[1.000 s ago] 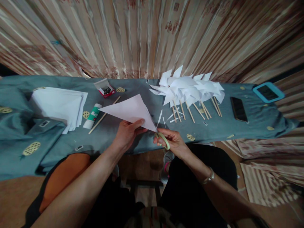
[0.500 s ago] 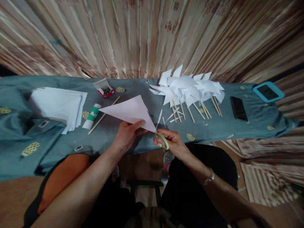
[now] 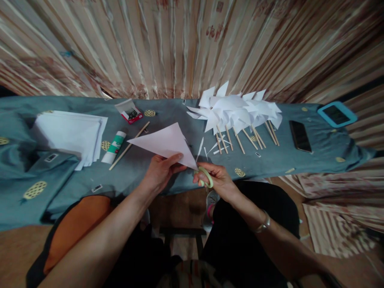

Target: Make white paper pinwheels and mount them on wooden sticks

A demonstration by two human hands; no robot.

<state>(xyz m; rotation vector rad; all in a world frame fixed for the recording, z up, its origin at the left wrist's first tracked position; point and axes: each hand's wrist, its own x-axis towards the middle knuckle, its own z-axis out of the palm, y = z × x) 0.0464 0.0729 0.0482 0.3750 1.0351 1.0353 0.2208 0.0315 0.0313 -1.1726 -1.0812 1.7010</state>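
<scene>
A folded triangle of white paper (image 3: 166,140) is pinched in my left hand (image 3: 162,170), thumb on top, above the front part of the table. My right hand (image 3: 217,178) is closed round the pale green handles of a pair of scissors (image 3: 207,178). The scissors are at the paper's lower right corner, their blades mostly hidden by the paper. Thin white paper strips (image 3: 200,149) lie just beyond my right hand. Left of the paper are a wooden stick (image 3: 129,146) and a glue stick (image 3: 114,147) with a green label.
Several white paper pinwheels (image 3: 240,112) on wooden sticks lie at the back right. A stack of white paper (image 3: 70,134) is on the left, near an opened red box (image 3: 130,113) of small metal pieces. A black phone (image 3: 300,136) and a blue-framed device (image 3: 337,115) lie far right.
The view has shifted slightly, so things on the table appear a little farther left. Both hands keep their hold on the paper and the scissors, with hardly any movement between them.
</scene>
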